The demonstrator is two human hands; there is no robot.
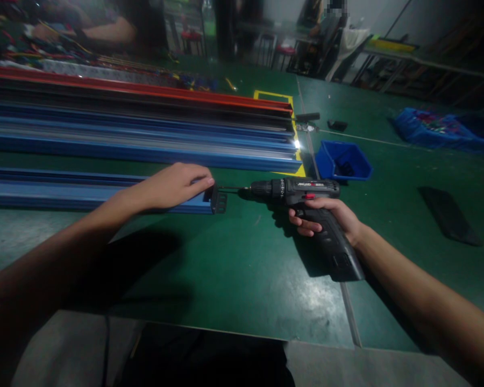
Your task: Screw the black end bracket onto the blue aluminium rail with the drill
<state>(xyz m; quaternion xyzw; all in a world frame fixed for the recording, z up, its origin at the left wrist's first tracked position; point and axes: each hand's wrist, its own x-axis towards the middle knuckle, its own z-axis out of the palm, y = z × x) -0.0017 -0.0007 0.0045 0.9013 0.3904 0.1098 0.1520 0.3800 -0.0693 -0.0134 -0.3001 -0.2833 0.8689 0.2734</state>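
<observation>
My right hand [326, 215] is wrapped round the grip of a black cordless drill [310, 189], with its long thin bit [234, 187] pointing left. The bit's tip reaches a black end cap [219, 201] on the near blue metal profile [76, 194]; whether it sits in a screw is too small to tell. My left hand [181, 185] lies over that profile's right end, fingers closed on it, fingertips against the end cap.
Behind lie more blue profiles [226, 153] and an orange-red one [185, 91]. A blue bin [342, 161] with dark parts stands past the drill. On the green table [234, 269] at right lies a dark flat piece [447, 215]. Another person's arm [108, 33] is at upper left.
</observation>
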